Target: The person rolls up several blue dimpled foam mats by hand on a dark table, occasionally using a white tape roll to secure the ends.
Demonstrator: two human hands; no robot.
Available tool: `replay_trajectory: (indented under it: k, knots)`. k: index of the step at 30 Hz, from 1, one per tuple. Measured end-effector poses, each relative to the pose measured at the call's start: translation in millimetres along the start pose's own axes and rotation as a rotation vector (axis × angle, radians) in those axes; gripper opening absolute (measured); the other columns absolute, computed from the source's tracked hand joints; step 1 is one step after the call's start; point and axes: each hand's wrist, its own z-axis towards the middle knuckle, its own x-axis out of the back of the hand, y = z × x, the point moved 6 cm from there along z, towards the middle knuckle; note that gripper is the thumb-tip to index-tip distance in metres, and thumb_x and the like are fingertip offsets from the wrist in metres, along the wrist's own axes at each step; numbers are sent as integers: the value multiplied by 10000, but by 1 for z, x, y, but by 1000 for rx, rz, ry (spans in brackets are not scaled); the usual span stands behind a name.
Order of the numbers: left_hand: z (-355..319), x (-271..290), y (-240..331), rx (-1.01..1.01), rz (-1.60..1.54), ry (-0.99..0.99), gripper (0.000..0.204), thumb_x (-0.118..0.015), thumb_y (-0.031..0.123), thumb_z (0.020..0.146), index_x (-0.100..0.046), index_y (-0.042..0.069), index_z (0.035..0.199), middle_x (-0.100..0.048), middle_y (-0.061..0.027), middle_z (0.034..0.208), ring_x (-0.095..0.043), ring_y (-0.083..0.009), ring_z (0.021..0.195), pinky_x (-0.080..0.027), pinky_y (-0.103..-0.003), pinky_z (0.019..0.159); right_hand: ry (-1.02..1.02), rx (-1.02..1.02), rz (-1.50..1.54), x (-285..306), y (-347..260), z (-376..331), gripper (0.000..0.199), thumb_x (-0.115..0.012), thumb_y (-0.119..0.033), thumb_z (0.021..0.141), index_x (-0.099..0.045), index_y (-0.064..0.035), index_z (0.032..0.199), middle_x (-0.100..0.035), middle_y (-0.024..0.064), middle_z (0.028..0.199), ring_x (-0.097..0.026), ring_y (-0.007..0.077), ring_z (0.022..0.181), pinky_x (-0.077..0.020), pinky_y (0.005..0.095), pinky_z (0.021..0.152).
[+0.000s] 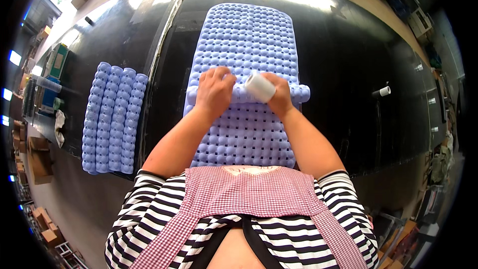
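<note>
A blue bubbled mat rolled into a tube [301, 93] lies crosswise on flat blue bubbled mat [249, 40] in front of me. My right hand [280, 92] is closed around a white roll of what looks like wrapping film [260, 87], tilted above the tube's right half. Over the tube's left half is my left hand [216, 89], its fingers curled and bunched, slightly blurred. Whatever lies between those fingers is hidden.
Several rolled blue mats [114, 119] lie side by side at the left of the black table [343, 60]. Beyond them are a green box [57, 61] and a white cloth [59, 128]. Another small white roll [384, 91] sits at the right. A pale cord-like seam [167, 30] crosses the tabletop.
</note>
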Motion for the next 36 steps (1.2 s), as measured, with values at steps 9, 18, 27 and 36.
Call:
replay_trajectory:
  k: [9,18,27,36]
  knots:
    - [-13,-38,6,-68,21,-178,679,-702,251,900,-459,38,1498,-412,-165,1598,-353,-331,1509,-242,-525,1241,10,90,-84,10,-9,104,126,-716,-129,916,-772,-28,965,-734,25,847,-654,79,736,-528,251,647]
    - [78,-75,-48,94,37,-399,711,-743,349,838,-516,115,1470,-557,-128,1417,-505,-311,1338,-376,-467,1111,-122,545,-740,-4,-15,49,264,-715,-138,880,-764,-54,1125,-756,136,1140,-710,269,1057,-470,397,1085]
    - [62,-27,-67,388,-122,-314,486,-755,441,878,-652,79,1186,-663,-186,1188,-627,-384,1171,-492,-497,995,-81,-195,30,53,-36,-101,345,-630,-231,951,-742,75,1065,-748,131,990,-732,217,828,-606,357,735]
    - [-147,206,-109,729,179,130,494,-789,298,863,-645,102,1294,-698,-192,1102,-651,-411,1047,-499,-505,922,501,-408,-583,269,14,-247,91,-582,-31,919,-638,-36,991,-628,33,882,-615,134,759,-536,283,658]
